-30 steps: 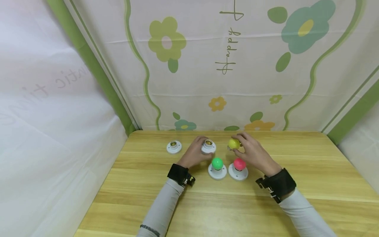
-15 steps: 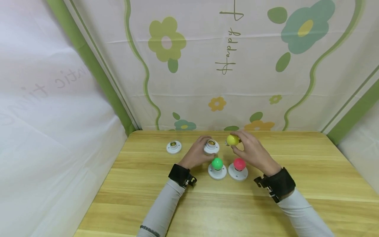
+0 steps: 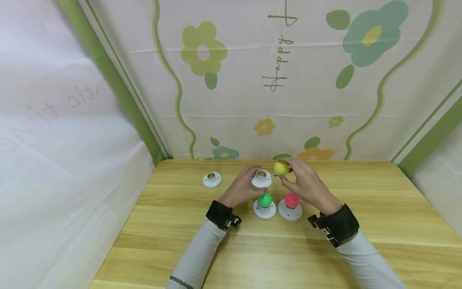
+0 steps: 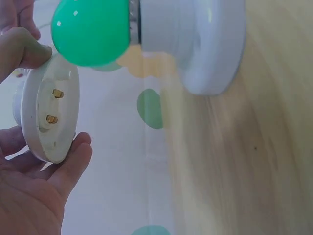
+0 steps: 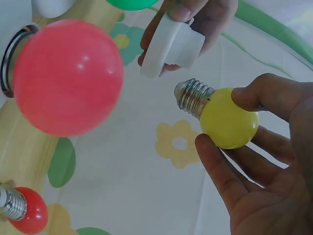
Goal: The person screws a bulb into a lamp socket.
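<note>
My left hand [image 3: 239,189] grips a white round lamp socket [image 3: 257,184] by its rim, held up off the table. The left wrist view shows its hollow underside [image 4: 49,132] with two brass screws. In my right hand [image 3: 310,186], thumb and fingers pinch a yellow light bulb [image 3: 281,168] by its globe. The bulb's metal screw base [image 5: 193,97] points toward the socket and stays apart from it. Just nearer to me, a green bulb [image 3: 265,200] and a pinkish-red bulb [image 3: 292,200] stand upright in white sockets.
Another white socket [image 3: 211,180], without a bulb, rests at the left on the wooden table [image 3: 252,257]. A loose red bulb [image 5: 32,210] lies on the table in the right wrist view. A patterned cloth [image 3: 231,100] hangs behind the table's far edge.
My left hand has carried the socket slightly to the right. My right hand has brought the yellow bulb left and a little up, narrowing the gap. The standing bulbs have not moved.
</note>
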`<action>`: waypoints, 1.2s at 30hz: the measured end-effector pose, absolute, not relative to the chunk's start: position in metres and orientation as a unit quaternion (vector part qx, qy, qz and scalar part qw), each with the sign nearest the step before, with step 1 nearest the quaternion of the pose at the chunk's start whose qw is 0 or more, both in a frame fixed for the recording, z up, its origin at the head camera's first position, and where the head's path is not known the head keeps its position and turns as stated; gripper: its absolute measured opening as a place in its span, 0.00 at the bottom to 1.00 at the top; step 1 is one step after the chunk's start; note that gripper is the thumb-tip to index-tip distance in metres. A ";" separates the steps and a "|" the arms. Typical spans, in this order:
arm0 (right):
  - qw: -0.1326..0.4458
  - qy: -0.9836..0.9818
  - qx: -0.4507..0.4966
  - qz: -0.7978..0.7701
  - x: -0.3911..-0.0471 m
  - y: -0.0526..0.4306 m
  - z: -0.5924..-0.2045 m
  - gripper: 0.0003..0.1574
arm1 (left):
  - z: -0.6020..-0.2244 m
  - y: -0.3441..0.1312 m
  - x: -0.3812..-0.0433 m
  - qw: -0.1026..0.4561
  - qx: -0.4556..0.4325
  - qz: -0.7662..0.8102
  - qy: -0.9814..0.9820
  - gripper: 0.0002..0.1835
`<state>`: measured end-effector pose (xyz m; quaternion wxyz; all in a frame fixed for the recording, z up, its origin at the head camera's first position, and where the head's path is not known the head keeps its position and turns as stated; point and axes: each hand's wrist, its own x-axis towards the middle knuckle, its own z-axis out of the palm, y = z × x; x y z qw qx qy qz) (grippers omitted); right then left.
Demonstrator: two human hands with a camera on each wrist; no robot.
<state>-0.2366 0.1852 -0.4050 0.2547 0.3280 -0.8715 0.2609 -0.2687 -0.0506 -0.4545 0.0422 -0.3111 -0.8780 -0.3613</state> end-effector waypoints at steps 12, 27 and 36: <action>0.281 -0.854 0.348 0.266 -0.229 0.179 -0.398 0.35 | -0.454 -0.044 -0.265 0.062 -0.371 -0.369 -0.850 0.34; 0.280 -0.844 0.370 0.269 -0.221 0.172 -0.395 0.36 | -0.452 -0.038 -0.258 0.071 -0.416 -0.356 -0.834 0.34; 0.260 -0.847 0.382 0.264 -0.221 0.170 -0.399 0.35 | -0.453 -0.036 -0.258 0.080 -0.436 -0.364 -0.819 0.35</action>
